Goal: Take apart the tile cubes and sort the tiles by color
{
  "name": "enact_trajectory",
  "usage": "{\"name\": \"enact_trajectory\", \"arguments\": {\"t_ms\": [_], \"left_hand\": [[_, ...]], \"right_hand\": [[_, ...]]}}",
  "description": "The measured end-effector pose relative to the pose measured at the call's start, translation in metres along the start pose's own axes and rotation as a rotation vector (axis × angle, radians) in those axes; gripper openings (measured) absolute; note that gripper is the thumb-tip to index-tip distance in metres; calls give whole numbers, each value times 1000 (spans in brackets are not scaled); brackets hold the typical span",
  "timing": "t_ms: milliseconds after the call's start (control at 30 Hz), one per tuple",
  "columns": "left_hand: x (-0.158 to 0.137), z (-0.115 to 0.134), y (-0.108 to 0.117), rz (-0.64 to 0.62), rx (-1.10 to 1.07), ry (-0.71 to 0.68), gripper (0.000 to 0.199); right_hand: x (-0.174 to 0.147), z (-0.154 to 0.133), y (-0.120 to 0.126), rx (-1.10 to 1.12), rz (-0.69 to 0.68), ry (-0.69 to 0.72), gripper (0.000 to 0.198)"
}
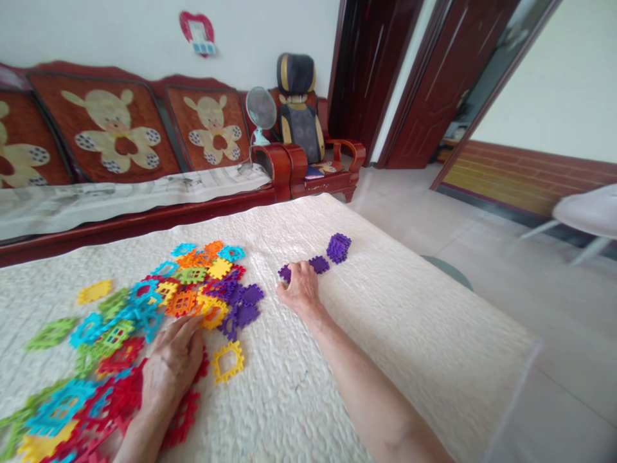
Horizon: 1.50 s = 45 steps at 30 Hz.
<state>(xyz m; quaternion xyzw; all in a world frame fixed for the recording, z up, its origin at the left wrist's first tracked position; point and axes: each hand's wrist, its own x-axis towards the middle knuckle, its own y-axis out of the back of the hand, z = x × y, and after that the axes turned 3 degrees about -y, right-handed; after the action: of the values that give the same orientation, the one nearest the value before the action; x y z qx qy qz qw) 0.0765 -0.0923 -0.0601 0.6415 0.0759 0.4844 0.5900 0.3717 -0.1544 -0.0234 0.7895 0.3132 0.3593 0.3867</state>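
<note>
Far right on desk (409, 321), purple interlocking-tile stack (339, 248) apart; purple tiles (247, 314) remain in left heap (144, 314). Right hand (301, 287) at tile (285, 274), left hand (174, 360) over heap; fingers' hold unclear.

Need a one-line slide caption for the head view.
Left hand at a multicolored heap of notched pieces, right hand at purple pieces set apart on a pale, textured cover.

1. The left hand (173, 363) is bare, with rounded knuckles and lightly creased skin across its back.
2. Behind that hand, the left forearm (144, 427) is bare as far as it shows.
3. The right hand (303, 289) is likewise bare.
4. Behind it, the right forearm (366, 379) is bare too, broadening away from the wrist.
</note>
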Motion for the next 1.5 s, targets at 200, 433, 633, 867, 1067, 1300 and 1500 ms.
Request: {"name": "enact_trajectory", "arguments": {"t_ms": [200,433,633,867,1067,1300,1500], "left_hand": [[1,6,3,6,-29,17,31],[1,7,3,-15,-24,38,33],[1,7,3,-21,-35,39,33],[1,9,3,-21,5,52,34],[1,9,4,-15,0,43,32],[1,10,4,9,-13,28,31],[0,9,3,13,3,24,32]], "right_hand": [[1,4,-3,54,-4,-23,35],[3,10,-8,15,-8,49,25],[4,16,-6,163,130,166,28],[14,72,17,257,387,167,33],[16,88,15,217,342,76,35],[16,88,17,265,383,84,33],[11,75,20,359,311,195,30]]}}
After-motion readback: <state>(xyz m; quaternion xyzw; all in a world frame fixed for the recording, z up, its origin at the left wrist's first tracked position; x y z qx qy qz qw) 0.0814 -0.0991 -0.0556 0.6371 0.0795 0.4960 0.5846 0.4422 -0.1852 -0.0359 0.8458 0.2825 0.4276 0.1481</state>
